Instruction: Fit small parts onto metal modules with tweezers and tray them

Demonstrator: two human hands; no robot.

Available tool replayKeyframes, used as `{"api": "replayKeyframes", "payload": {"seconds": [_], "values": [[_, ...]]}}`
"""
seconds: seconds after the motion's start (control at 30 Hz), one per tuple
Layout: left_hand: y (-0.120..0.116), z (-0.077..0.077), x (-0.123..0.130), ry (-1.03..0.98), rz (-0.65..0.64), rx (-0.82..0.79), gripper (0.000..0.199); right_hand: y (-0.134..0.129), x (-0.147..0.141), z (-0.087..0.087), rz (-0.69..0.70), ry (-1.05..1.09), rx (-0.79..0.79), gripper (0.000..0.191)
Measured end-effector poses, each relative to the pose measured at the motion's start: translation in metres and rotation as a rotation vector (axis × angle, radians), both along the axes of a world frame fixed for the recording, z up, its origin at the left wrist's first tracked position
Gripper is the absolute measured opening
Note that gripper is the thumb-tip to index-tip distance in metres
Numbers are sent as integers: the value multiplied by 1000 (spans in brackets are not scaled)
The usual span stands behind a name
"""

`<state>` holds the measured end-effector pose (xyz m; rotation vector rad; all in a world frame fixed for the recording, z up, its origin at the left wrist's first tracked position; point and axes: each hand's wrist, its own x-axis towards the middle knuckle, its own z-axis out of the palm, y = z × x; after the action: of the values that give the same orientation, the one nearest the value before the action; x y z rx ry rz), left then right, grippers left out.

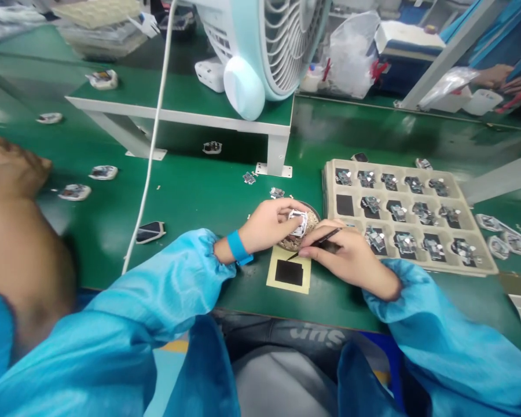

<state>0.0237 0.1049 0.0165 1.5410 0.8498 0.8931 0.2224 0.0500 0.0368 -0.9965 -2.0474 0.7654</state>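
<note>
My left hand (267,225), with a blue band at the wrist, is closed on a small white-framed electronic device (298,223). It holds the device over a round dish of small beige pieces (313,219). In my right hand (347,255) are slim black tweezers (327,236), their tip pointing down and left. Just under that tip lies a yellow backing sheet (271,278) with a black rectangular sticker (289,272) on it. Whether the tip touches the sticker, I cannot tell.
A beige compartment tray (417,269) with several circuit boards stands at the right. Behind, a fan (247,87) sits on a green raised shelf (178,92). A white cable (153,139) crosses the left side, near another person's arm (26,231). Several white-framed devices (103,172) lie around.
</note>
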Motion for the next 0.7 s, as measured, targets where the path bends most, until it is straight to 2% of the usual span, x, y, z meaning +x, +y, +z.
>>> {"api": "replayKeyframes", "payload": {"seconds": [0.13, 0.27, 0.43, 0.57, 0.7], "values": [[1, -3, -1, 16, 2, -14, 19, 2, 7, 12, -72, 211, -33, 6], [1, -4, -2, 35, 16, -27, 19, 11, 19, 15, -212, 307, 134, 5], [0, -1, -1, 19, 33, -131, 20, 16, 24, 9, -276, 192, 321, 7], [0, -1, 0, -5, 37, -177, 22, 13, 22, 9, -285, 47, 365, 7], [1, -4, 0, -37, 31, -217, 23, 13, 22, 8, -289, 2, 371, 4]]}}
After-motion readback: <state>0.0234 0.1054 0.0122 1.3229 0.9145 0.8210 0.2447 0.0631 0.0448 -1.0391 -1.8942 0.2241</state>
